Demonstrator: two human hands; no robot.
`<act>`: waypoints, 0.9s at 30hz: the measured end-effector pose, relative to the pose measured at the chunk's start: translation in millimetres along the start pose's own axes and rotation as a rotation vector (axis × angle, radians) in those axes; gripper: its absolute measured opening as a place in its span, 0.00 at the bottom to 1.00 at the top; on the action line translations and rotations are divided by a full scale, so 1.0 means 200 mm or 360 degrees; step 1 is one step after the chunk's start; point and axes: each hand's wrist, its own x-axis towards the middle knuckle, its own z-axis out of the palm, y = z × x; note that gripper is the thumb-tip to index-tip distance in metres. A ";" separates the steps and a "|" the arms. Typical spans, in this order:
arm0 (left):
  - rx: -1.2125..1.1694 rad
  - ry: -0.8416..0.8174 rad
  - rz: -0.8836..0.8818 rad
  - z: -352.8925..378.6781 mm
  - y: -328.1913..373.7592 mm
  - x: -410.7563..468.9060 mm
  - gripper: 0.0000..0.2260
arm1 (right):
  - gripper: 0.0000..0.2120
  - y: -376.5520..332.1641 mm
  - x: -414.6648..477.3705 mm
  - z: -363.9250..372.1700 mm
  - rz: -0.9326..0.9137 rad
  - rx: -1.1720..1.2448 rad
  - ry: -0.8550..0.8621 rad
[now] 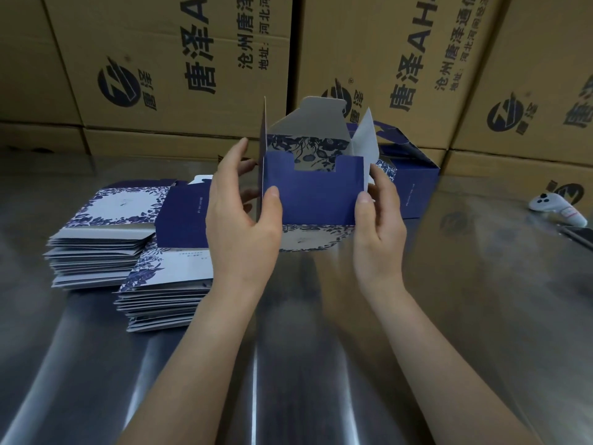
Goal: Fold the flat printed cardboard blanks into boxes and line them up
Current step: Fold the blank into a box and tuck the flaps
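Observation:
A half-folded blue and white floral box (316, 194) is held up over the steel table, its flaps standing open at the top. My left hand (240, 216) grips its left side, thumb on the blue front panel and fingers behind. My right hand (378, 216) grips the right side the same way. Two stacks of flat printed blanks (106, 239) (167, 284) lie to the left. A finished blue box (414, 184) stands behind the one I hold, at the right.
Large brown printed cartons (179, 59) form a wall along the back of the steel table (305, 364). A white controller (552, 205) and a dark flat object (579, 236) lie at the far right edge.

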 end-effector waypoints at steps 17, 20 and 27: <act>-0.0116 0.0065 -0.0069 0.06 -0.05 -0.02 0.22 | 0.21 -0.01 0.00 0.00 0.0054 -0.0060 -0.0030; -0.0049 0.0061 -0.0017 0.06 -0.07 -0.02 0.22 | 0.30 -0.01 0.01 -0.02 -0.0008 -0.0123 -0.0113; 0.0117 0.0034 0.0116 0.08 -0.10 -0.05 0.22 | 0.44 0.00 0.02 -0.03 -0.0332 -0.0358 -0.0297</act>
